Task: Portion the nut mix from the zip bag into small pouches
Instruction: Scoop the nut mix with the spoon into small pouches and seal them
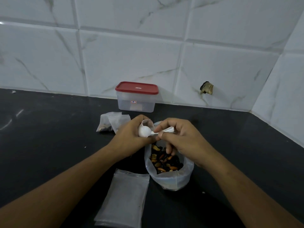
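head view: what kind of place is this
Most likely a home kitchen: a dark counter against a marble-patterned tiled wall, a red-lidded food container at the back, and an open zip bag of nut mix.

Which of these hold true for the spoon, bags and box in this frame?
1. The right hand pinches the white plastic spoon by its handle. True.
2. The clear zip bag of nut mix is sealed. False: its top stands open, nuts showing.
3. The clear plastic box with a red lid stands by the tiled wall. True.
4. The stack of empty clear pouches lies behind that box. False: it lies nearest the person, left of the zip bag.
5. The left hand is empty. False: it holds a small clear pouch.
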Motion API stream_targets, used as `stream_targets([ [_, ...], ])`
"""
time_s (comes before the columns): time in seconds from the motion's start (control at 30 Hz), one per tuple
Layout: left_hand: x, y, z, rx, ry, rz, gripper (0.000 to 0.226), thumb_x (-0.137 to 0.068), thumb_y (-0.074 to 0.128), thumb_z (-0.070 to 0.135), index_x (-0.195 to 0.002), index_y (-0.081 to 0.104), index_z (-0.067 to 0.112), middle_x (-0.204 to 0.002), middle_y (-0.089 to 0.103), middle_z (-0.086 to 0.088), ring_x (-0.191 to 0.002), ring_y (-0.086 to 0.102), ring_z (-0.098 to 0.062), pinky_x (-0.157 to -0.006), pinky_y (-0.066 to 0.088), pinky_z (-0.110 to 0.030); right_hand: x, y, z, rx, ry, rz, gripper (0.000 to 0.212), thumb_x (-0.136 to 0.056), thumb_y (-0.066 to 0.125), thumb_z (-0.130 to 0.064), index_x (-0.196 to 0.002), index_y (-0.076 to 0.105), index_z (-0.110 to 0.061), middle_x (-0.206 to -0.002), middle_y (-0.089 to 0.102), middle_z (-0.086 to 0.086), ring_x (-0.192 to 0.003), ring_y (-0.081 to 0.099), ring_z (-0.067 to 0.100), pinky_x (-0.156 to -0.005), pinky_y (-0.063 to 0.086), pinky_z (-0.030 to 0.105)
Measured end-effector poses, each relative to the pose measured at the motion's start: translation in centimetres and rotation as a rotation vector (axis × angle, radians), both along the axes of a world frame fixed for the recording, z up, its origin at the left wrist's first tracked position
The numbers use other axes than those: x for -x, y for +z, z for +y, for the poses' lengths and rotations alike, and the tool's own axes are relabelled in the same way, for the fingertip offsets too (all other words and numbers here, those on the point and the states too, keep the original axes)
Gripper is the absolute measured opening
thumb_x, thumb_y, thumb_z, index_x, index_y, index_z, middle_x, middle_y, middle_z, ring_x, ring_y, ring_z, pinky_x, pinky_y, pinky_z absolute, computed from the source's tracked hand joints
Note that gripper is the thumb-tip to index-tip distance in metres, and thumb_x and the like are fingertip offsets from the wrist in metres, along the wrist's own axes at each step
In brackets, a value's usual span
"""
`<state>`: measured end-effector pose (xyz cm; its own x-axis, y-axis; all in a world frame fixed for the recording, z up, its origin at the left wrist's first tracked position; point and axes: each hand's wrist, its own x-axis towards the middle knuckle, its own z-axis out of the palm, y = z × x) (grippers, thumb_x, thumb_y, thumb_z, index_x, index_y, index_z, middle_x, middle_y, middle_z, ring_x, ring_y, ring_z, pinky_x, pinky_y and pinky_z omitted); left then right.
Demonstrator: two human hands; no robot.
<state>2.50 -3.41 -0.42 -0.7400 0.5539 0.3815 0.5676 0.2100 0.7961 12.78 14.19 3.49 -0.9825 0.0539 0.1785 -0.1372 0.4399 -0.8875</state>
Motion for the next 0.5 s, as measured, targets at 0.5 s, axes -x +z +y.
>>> stream_targets([
  [0.5, 0.0, 0.1, 0.0, -0.003, 0.022, -0.047, 0.035, -0.082, 0.084, 0.033, -0.109, 0.062, 0.032, -0.104, 0.07, 0.022, -0.099, 0.066, 0.001, -0.09, 0.055, -0.033, 0.4, 0.7, 1.5, 0.584, -0.132, -0.03, 0.016, -0.1, 0.063, -0.015, -0.11, 0.071, -0.005, -0.078, 0.073, 0.008, -0.053, 0.053, 0.015, -0.049, 0.046, 0.024],
])
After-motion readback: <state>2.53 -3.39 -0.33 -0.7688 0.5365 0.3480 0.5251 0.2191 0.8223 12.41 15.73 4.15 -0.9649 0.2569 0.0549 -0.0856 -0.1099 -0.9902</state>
